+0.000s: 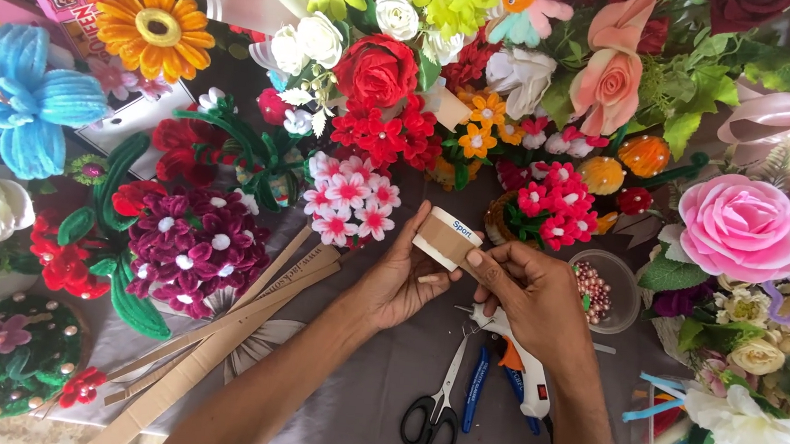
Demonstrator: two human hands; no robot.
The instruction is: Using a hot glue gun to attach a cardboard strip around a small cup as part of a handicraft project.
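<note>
Tan tape roll [446, 237] pinched between both my hands.
Left hand [401, 280] fingers closed around the roll; right hand [530, 291] fingers nip its edge—peel slowly, keeping it taut.

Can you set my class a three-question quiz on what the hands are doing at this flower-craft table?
1. True or false: both hands hold the tan tape roll.
2. Which tool lies nearest below the right hand? A) glue gun B) hammer C) paintbrush
3. What does the small clear bowl right of the hands contain?

Key
1. True: the left hand grips the roll from below, and the right hand pinches its edge.
2. A: the white and orange glue gun lies beside the black-handled scissors.
3. Small pinkish beads.
</note>
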